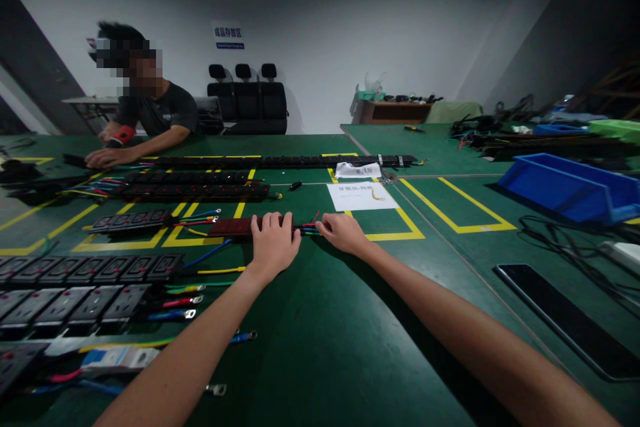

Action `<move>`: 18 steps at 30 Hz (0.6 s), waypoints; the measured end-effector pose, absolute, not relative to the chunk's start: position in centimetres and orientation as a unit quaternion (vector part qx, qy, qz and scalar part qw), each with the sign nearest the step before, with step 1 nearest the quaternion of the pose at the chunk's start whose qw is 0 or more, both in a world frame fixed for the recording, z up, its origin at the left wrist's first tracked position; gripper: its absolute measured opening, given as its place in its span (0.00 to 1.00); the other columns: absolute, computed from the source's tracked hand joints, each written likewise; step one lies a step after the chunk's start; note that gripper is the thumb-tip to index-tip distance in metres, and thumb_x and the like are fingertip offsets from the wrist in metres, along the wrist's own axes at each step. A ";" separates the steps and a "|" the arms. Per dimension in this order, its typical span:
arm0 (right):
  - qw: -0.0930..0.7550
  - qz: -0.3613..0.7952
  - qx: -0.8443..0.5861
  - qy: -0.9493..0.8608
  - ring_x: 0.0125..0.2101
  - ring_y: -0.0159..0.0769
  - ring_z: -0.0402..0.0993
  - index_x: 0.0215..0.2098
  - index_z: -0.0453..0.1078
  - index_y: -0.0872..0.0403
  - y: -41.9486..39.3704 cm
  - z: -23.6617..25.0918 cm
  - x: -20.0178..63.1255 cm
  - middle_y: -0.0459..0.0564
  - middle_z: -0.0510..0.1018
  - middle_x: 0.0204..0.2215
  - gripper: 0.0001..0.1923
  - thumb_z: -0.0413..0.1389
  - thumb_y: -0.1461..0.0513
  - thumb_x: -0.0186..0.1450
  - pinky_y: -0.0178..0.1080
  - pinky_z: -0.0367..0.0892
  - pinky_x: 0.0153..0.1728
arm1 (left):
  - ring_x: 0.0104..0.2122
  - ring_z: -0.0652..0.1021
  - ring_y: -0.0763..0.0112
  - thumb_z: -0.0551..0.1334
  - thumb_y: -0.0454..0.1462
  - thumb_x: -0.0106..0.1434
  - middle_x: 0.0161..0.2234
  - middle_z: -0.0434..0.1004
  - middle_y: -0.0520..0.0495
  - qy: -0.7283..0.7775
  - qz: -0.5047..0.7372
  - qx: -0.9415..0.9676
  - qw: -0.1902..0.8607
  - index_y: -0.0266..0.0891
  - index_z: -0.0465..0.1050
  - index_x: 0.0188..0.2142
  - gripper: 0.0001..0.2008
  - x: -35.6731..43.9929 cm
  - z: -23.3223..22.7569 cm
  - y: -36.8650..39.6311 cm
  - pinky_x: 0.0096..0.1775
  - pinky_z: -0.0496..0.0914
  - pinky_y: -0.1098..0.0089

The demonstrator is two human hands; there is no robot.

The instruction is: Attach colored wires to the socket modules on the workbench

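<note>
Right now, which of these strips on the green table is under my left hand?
The reddish-brown strip: your left hand covers its right end, and its colour sets it apart from the black or grey strips around.

white rectangular wall sign [229,34] beyond the far edge of the green worktop [320,347], blue characters 成品存放区, smaller line beneath illegible, flat white paper sheet [353,197] on the worktop, dark characters blurred

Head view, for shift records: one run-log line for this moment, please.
left hand: on dark red strip | right hand: at wires by strip's end | blue bin: on table, right
</note>
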State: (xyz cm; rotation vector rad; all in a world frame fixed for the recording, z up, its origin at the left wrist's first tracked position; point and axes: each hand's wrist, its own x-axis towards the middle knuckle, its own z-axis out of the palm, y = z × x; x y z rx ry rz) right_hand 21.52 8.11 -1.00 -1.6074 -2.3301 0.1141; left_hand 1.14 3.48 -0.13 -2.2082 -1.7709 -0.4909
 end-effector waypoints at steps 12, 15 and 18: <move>0.155 0.035 -0.558 -0.815 0.28 0.35 0.70 0.32 0.73 0.53 8.1 -1.0 21.5 0.50 0.80 0.29 0.19 0.50 0.53 0.76 0.38 0.47 0.28 | 0.57 0.72 0.45 0.52 0.45 0.72 0.56 0.76 0.32 -0.610 -0.160 -0.764 0.136 0.37 0.71 0.61 0.24 1.2 0.1 3.4 0.63 0.58 0.36; 0.154 0.036 -0.559 -0.814 0.29 0.35 0.71 0.32 0.73 0.52 8.1 -1.0 21.5 0.50 0.80 0.29 0.19 0.50 0.52 0.76 0.37 0.48 0.29 | 0.57 0.72 0.45 0.52 0.45 0.72 0.56 0.75 0.32 -0.610 -0.160 -0.765 0.132 0.37 0.71 0.61 0.24 1.2 0.1 3.5 0.63 0.58 0.36; 0.149 0.039 -0.562 -0.812 0.29 0.35 0.71 0.33 0.73 0.52 8.1 -1.0 21.5 0.50 0.80 0.30 0.19 0.49 0.52 0.76 0.37 0.48 0.28 | 0.58 0.72 0.45 0.52 0.45 0.72 0.56 0.76 0.32 -0.611 -0.164 -0.764 0.129 0.38 0.71 0.61 0.24 1.2 0.0 3.5 0.63 0.58 0.36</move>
